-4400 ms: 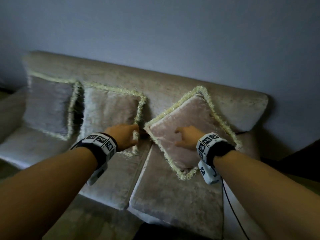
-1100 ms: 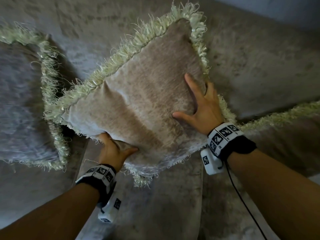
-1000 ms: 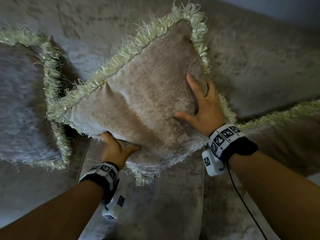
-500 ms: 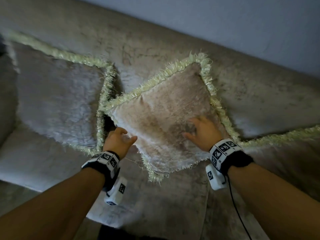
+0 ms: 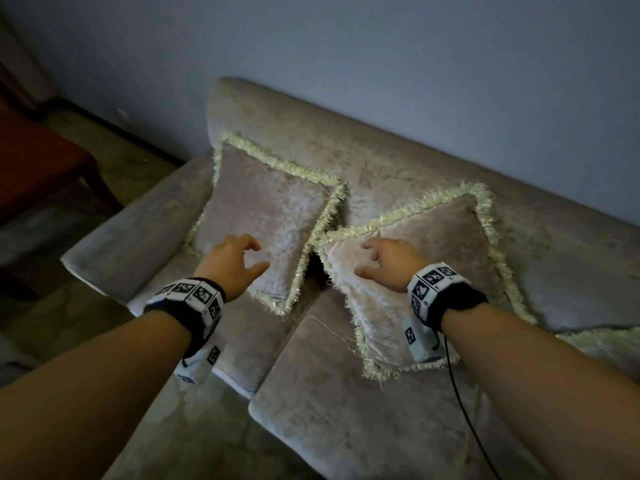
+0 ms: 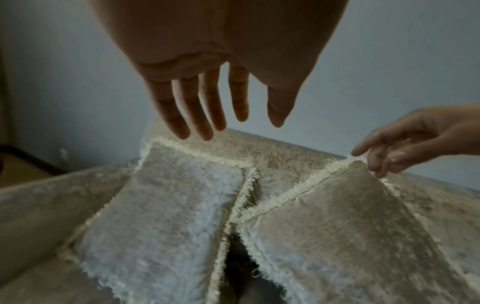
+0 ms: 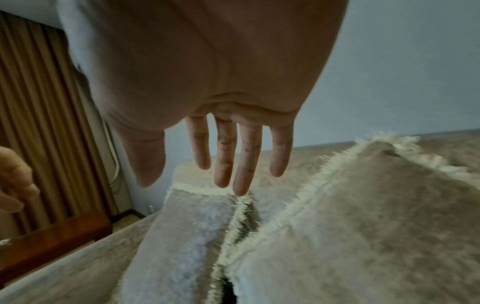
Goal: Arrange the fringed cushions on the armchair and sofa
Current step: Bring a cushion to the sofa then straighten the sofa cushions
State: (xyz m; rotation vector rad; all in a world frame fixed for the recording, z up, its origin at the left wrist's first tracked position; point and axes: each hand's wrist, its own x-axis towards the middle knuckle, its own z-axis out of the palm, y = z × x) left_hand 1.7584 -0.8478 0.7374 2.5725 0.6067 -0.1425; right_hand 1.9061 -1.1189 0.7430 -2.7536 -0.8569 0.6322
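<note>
Two beige cushions with pale fringe lean side by side on the sofa backrest. My left hand hovers over the left cushion with its fingers spread and straight, holding nothing. My right hand hangs over the near left corner of the right cushion, which stands tilted like a diamond. Its fingers are straight and empty. Both cushions also show in the wrist views, the left cushion beside the right cushion, fringes nearly touching.
Fringe of a third cushion shows at the right edge. The sofa's armrest is on the left, with dark wooden furniture beyond it. A curtain hangs at the far left. A black cable trails from my right wrist.
Both hands have let go of the right cushion, which now leans on the backrest. My left hand has moved left over the other cushion. The head view has pulled back and up.
</note>
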